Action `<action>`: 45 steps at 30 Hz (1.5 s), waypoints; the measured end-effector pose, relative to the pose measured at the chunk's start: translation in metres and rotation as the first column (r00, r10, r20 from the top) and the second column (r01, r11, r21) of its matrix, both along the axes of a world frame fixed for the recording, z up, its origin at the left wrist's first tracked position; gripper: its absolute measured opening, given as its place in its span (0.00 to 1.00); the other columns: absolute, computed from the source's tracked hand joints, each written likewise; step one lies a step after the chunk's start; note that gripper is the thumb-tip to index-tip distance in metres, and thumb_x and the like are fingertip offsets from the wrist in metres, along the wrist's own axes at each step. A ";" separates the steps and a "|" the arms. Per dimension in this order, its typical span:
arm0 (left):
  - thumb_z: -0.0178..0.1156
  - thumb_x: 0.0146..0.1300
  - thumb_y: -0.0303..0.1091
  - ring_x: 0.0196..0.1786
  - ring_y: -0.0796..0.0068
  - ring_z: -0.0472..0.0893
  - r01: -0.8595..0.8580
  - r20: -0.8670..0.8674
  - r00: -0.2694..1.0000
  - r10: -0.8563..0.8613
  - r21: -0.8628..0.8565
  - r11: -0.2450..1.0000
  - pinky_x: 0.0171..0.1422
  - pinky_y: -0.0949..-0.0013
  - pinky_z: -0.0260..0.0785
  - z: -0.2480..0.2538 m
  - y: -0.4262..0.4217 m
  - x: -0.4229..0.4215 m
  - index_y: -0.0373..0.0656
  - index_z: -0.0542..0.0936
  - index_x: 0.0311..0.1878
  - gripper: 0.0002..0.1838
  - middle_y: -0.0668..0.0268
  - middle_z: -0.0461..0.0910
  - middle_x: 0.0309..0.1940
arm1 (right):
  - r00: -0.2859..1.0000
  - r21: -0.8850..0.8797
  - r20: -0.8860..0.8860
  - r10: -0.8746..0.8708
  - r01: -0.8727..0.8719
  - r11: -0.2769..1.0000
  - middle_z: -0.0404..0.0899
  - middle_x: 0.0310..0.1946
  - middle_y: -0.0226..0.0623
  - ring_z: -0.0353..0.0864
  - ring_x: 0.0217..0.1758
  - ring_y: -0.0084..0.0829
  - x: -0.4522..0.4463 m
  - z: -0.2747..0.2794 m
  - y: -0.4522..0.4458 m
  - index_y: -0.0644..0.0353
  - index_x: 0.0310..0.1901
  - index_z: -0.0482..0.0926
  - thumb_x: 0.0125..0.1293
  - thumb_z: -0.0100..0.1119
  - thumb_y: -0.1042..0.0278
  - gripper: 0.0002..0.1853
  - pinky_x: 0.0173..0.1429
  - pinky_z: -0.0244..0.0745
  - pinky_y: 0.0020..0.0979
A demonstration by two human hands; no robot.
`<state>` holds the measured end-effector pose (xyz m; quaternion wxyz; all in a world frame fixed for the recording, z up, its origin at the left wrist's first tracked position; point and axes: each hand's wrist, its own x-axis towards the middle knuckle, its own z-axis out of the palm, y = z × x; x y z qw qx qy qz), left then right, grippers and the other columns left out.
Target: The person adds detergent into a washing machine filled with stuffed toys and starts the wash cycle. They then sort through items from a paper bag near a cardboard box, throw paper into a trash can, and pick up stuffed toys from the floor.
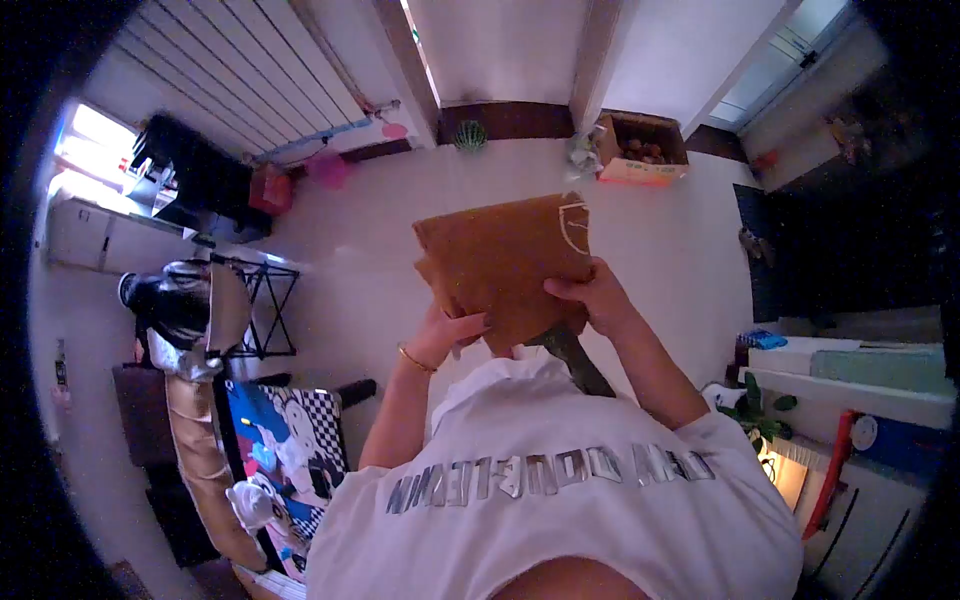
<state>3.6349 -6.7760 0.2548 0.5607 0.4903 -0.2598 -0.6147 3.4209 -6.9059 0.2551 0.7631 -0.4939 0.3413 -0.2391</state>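
Observation:
A folded brown cloth point(505, 260) with a white curved line near its upper right corner is held up in front of the white shirt. My left hand point(455, 330), with a bracelet at the wrist, grips its lower left edge. My right hand point(600, 298) pinches the lower right edge, thumb on top of the cloth. Layers of the fold show along the left side. Some fingers of both hands are hidden behind the cloth.
A cardboard box point(640, 165) of round items and a green cactus-like plant point(470, 136) stand by the far wall. At left are a black folding rack point(268, 305) and a table with a patterned cover point(325, 430). A leafy plant point(757, 408) is at right.

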 end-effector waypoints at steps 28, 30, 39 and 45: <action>0.63 0.56 0.24 0.46 0.72 0.80 -0.622 -0.108 0.782 0.613 -0.088 0.778 0.46 0.69 0.76 -0.015 -0.679 0.286 0.40 0.71 0.56 0.23 0.65 0.79 0.47 | 0.986 -0.678 0.144 0.089 0.033 0.735 0.80 0.50 0.34 0.74 0.57 0.27 0.386 0.030 -0.789 0.55 0.55 0.75 0.69 0.54 0.60 0.16 0.60 0.69 0.34; 0.63 0.56 0.24 0.46 0.72 0.80 -0.632 -0.113 0.774 0.623 -0.089 0.769 0.46 0.70 0.76 -0.021 -0.723 0.321 0.40 0.72 0.56 0.23 0.65 0.79 0.47 | 0.996 -0.817 0.083 0.017 0.058 0.573 0.80 0.47 0.32 0.74 0.56 0.27 0.440 0.018 -0.851 0.55 0.54 0.76 0.68 0.54 0.61 0.15 0.61 0.66 0.33; 0.64 0.55 0.25 0.45 0.75 0.81 -0.699 -0.039 0.714 0.699 0.021 0.715 0.42 0.73 0.77 -0.016 -0.849 0.417 0.44 0.73 0.57 0.24 0.68 0.80 0.46 | 0.938 -0.880 -0.285 -0.196 -0.338 -0.333 0.77 0.41 0.35 0.71 0.54 0.39 0.612 0.034 -1.039 0.53 0.40 0.79 0.53 0.60 0.65 0.12 0.60 0.65 0.43; 0.63 0.55 0.24 0.43 0.73 0.81 -0.766 -0.097 0.640 0.763 -0.002 0.642 0.43 0.71 0.78 -0.009 -0.893 0.430 0.41 0.72 0.56 0.23 0.66 0.80 0.45 | 0.949 -0.806 -0.310 -0.050 -0.290 -0.516 0.76 0.44 0.35 0.70 0.56 0.41 0.612 0.018 -1.077 0.54 0.37 0.79 0.51 0.60 0.67 0.10 0.63 0.62 0.44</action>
